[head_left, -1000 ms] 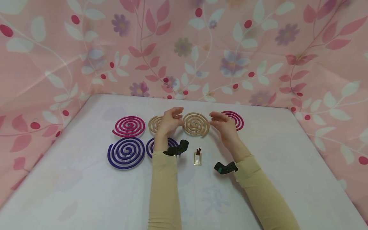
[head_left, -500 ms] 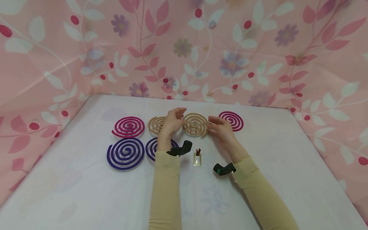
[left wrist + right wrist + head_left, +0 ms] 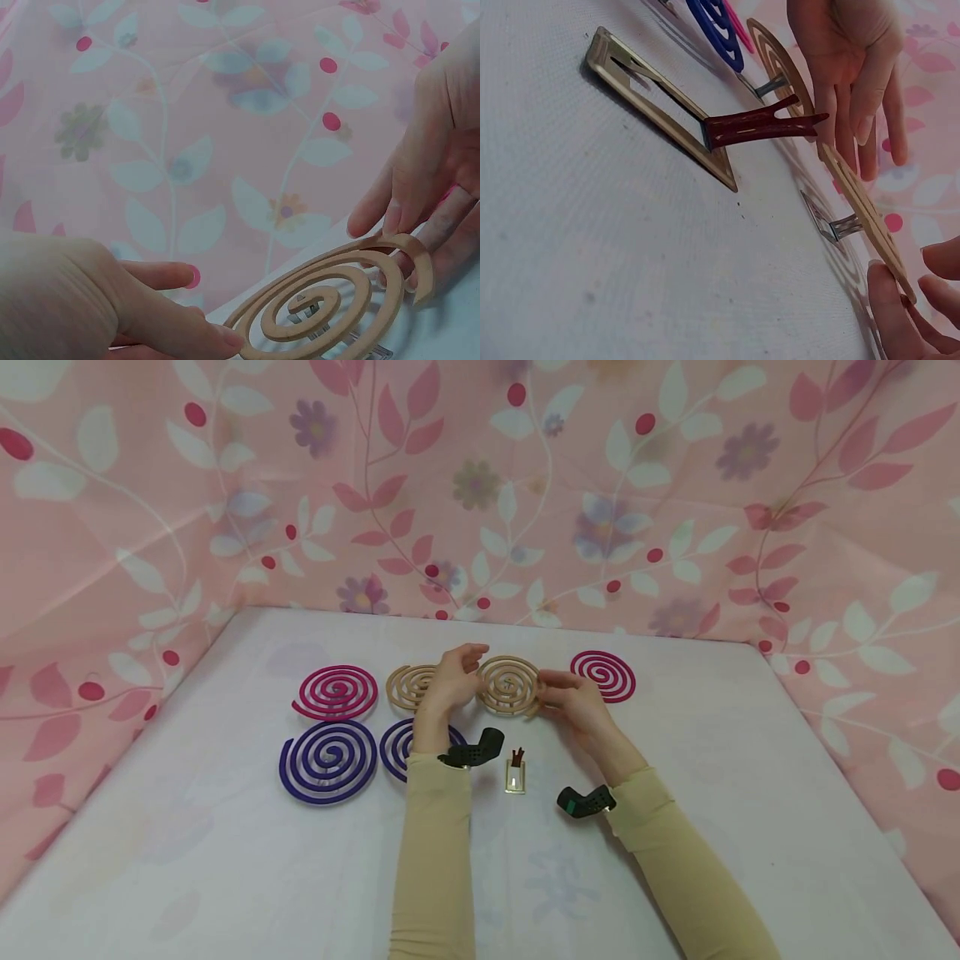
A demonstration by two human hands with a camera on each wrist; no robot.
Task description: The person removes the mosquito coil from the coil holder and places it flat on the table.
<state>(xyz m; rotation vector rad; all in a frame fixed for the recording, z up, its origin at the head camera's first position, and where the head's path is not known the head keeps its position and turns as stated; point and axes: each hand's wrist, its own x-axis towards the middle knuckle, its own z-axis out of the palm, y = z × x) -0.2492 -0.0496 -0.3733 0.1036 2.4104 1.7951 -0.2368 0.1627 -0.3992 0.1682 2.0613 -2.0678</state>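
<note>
A tan mosquito coil (image 3: 510, 670) sits on a small metal stand (image 3: 845, 226) in the back middle of the white-covered table. My right hand (image 3: 581, 702) pinches its right rim near the outer end, the thumb (image 3: 889, 307) on one side and fingers on the other. At the left rim is my left hand (image 3: 450, 683), fingers extended and spread; one fingertip (image 3: 229, 339) touches the coil's edge. Nearer the front stands an unused metal stand (image 3: 515, 777) with a dark red forked prong, seen close up in the right wrist view.
To the left, a magenta coil (image 3: 339, 692), another tan coil (image 3: 405, 687), a dark blue coil (image 3: 328, 762) and a second blue coil (image 3: 393, 747), partly behind my left arm, are grouped together. A smaller magenta coil (image 3: 611, 677) lies behind my right hand. A floral curtain (image 3: 480, 485) hangs behind.
My right hand has moved left and slightly nearer, from beside the tan coil onto its right rim. My left hand has shifted a little to the right, to the coil's left edge.
</note>
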